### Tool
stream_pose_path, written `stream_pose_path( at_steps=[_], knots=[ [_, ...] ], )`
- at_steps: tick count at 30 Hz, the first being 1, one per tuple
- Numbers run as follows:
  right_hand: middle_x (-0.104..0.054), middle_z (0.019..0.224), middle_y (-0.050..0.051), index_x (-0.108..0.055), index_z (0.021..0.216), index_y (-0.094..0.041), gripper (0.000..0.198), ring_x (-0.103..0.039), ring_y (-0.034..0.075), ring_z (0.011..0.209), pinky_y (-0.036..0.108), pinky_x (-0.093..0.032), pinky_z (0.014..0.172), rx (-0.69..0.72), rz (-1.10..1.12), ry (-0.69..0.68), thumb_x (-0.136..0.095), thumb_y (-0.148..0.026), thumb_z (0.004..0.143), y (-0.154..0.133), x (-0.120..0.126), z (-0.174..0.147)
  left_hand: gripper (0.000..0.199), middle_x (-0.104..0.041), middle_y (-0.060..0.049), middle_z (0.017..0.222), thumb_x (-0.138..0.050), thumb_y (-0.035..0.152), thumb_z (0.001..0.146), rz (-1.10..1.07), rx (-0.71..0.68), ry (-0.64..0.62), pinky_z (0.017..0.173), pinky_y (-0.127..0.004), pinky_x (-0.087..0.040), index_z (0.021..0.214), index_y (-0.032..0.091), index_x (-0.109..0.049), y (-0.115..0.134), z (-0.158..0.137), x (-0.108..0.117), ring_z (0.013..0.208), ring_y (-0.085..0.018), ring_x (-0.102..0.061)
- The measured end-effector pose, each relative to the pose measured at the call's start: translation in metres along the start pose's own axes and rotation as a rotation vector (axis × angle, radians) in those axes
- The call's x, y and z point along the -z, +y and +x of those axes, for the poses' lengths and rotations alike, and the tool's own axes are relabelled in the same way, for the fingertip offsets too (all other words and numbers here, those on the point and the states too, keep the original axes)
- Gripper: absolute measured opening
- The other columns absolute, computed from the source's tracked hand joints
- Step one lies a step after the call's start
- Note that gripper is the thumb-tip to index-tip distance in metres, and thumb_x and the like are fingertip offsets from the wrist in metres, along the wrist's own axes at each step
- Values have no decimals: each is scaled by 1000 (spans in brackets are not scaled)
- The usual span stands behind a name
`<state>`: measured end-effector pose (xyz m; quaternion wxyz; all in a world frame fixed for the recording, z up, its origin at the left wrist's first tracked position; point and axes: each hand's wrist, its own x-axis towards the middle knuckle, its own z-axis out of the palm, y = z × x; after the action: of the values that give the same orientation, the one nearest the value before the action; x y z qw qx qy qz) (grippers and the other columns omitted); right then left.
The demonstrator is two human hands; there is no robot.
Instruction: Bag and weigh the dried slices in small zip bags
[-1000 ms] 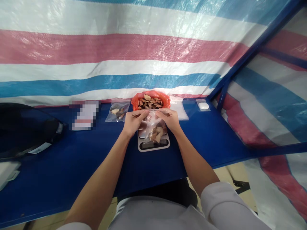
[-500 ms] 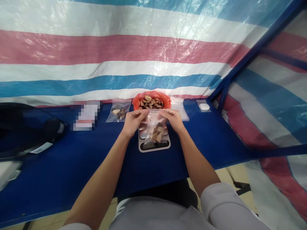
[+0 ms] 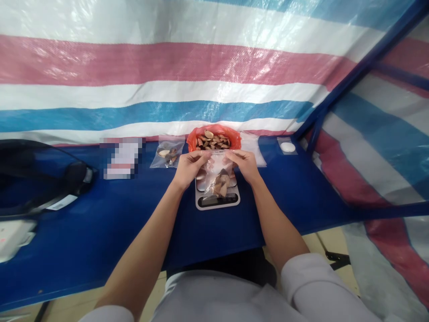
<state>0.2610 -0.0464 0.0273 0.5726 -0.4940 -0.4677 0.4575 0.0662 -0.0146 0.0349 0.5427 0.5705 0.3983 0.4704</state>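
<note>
A clear zip bag (image 3: pixel 214 167) with several brown, wedge-like dried pieces (image 3: pixel 221 183) in its bottom hangs between my hands. My left hand (image 3: pixel 191 165) pinches the left end of its top edge, and my right hand (image 3: pixel 246 164) pinches the right end. Under the bag is a white kitchen scale (image 3: pixel 218 206) with a dark display strip; the bag covers much of its shiny plate. Just behind my hands stands a red plastic bag (image 3: pixel 234 137), its mouth wide, full of more of these brown pieces.
Left of the red bag lies another filled clear bag (image 3: pixel 167 154). Flat clear bags (image 3: pixel 256 152) lie to its right, then a small packet with a white disc (image 3: pixel 287 147). A black bag-like object (image 3: pixel 43 179), a white box (image 3: pixel 15 239) and a blurred-out paper (image 3: pixel 124 158) occupy the left side.
The whole view has shifted slightly. Both hands still pinch the top of the clear bag above the scale, and its pieces hang in much the same place.
</note>
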Motion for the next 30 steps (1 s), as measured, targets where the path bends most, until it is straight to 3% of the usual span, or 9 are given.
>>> stream_pose_path(
  at_steps=[4,11,17,22,26,30],
  knots=[
    [-77,74,3,-79,83,-19,39,-71,19,65,27,-56,55,9,9,16,-81,-54,66,2,-1,1,48,-73,-5,70,-81,62,67,-3,37,-40,49,-24,-46,80,16,-78,1,-1,2,54,-14,-61],
    [-77,84,3,-74,90,-20,44,-72,18,68,25,-57,52,-36,61,-40,-80,-57,66,-8,-8,-7,44,-72,-5,70,-78,60,71,24,-97,32,56,-25,-50,74,16,-76,8,1,4,62,-16,-62],
    [-77,89,2,-73,96,-21,41,-73,20,83,30,-62,70,-13,7,-131,-85,-44,64,-7,-23,-5,41,-70,-3,72,-74,57,75,21,-143,150,55,-24,-46,82,17,-77,11,4,16,61,-13,-56],
    [-78,92,5,-77,88,-19,27,-73,22,89,33,-62,79,86,-94,-169,-79,-42,73,-8,-44,8,39,-72,-4,75,-72,53,78,103,-164,196,58,-25,-48,85,16,-77,17,2,39,61,-14,-59],
    [-78,95,5,-78,92,-20,28,-74,23,89,33,-62,71,109,-105,-176,-75,-44,76,-7,-64,23,44,-73,-5,77,-68,55,82,304,-179,243,65,-27,-54,99,15,-76,22,-5,69,65,-17,-66],
    [-78,93,5,-77,89,-21,21,-74,24,91,36,-61,78,190,-152,-151,-72,-40,80,-4,-86,40,38,-75,-10,105,-61,49,89,603,-325,297,79,-30,-56,107,18,-74,22,-10,99,83,-20,-70]
  ],
)
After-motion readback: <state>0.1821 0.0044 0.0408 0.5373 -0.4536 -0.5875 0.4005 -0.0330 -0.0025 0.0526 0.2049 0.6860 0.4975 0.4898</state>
